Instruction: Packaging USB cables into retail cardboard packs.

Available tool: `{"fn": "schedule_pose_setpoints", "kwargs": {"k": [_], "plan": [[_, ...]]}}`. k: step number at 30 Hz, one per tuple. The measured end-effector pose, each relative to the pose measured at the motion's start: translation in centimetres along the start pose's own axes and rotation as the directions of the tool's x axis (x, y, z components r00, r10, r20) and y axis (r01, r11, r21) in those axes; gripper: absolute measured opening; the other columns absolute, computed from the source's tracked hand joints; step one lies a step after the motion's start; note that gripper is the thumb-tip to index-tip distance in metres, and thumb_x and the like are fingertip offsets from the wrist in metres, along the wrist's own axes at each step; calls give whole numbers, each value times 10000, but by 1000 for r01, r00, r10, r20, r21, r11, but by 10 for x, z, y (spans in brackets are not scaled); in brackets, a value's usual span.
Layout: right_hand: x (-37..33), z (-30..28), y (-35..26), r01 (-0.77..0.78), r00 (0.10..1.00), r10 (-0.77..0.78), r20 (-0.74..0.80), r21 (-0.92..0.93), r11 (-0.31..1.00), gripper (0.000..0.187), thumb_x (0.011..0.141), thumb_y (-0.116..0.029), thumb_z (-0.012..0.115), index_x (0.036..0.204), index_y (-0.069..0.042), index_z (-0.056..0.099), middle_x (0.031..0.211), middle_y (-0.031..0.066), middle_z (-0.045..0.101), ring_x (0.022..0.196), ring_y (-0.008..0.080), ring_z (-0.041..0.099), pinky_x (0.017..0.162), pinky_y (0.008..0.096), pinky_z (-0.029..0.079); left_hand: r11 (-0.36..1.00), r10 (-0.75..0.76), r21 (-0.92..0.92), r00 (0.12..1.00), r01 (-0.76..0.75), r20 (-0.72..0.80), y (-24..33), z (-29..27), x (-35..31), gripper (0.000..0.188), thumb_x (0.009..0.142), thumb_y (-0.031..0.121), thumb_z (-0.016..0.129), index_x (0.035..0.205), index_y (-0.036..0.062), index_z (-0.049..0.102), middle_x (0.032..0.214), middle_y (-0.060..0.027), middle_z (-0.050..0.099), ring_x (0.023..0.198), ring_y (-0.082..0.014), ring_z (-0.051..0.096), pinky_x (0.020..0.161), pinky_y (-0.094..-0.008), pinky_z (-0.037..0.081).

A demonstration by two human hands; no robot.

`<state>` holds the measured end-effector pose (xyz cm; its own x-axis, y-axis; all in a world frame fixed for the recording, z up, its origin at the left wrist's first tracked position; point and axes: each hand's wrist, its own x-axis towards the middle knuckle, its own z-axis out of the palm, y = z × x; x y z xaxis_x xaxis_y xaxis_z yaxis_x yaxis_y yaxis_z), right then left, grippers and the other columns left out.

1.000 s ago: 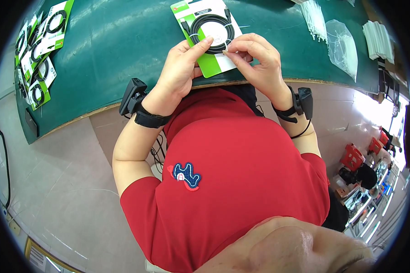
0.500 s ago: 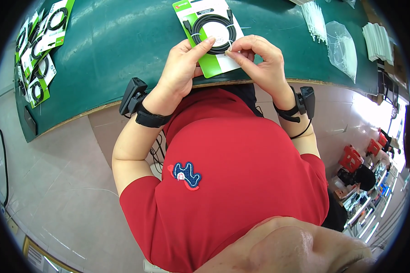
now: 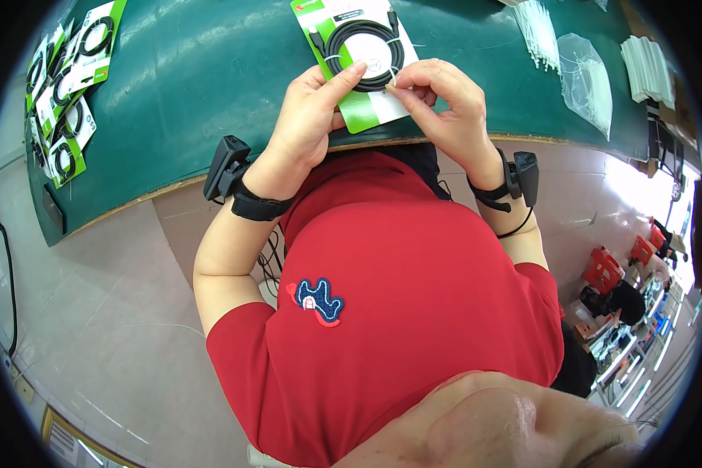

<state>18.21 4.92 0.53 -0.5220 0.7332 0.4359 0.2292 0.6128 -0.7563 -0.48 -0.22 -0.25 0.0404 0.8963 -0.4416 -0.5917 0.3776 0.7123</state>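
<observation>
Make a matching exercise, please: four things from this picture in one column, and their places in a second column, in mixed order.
Things:
1. coiled black cable on a green and white card
2. stack of finished cable cards
3. bundle of white ties
4. clear plastic bag

Places:
A. far left end of the green table
B. between the left hand and right hand
C. right part of the table, lying flat
D. top edge, just left of the bag

Pairs: 1-B, 2-A, 3-D, 4-C
</observation>
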Motion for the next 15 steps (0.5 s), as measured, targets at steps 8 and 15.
{"fn": "schedule_pose_setpoints", "kwargs": {"k": [8, 15], "plan": [[2, 0, -1, 75, 997, -76, -30, -36, 997, 140, 782, 64, 718, 875, -28, 668, 878, 48, 670, 681, 85, 573, 553, 195, 438, 999, 42, -13, 999, -41, 25, -1, 0, 0, 242, 949, 194, 634, 1094, 1, 618, 1048, -93, 676, 920, -147, 675, 770, -295, 592], [1, 3, 1, 135, 986, -142, -93, -76, 988, 150, 772, 76, 720, 870, -22, 662, 883, 65, 675, 713, 109, 614, 553, 200, 479, 999, 48, 1, 999, -48, 24, 1, 1, -1, 245, 947, 198, 639, 1091, 1, 613, 1048, -96, 677, 919, -152, 675, 777, -299, 591]]}}
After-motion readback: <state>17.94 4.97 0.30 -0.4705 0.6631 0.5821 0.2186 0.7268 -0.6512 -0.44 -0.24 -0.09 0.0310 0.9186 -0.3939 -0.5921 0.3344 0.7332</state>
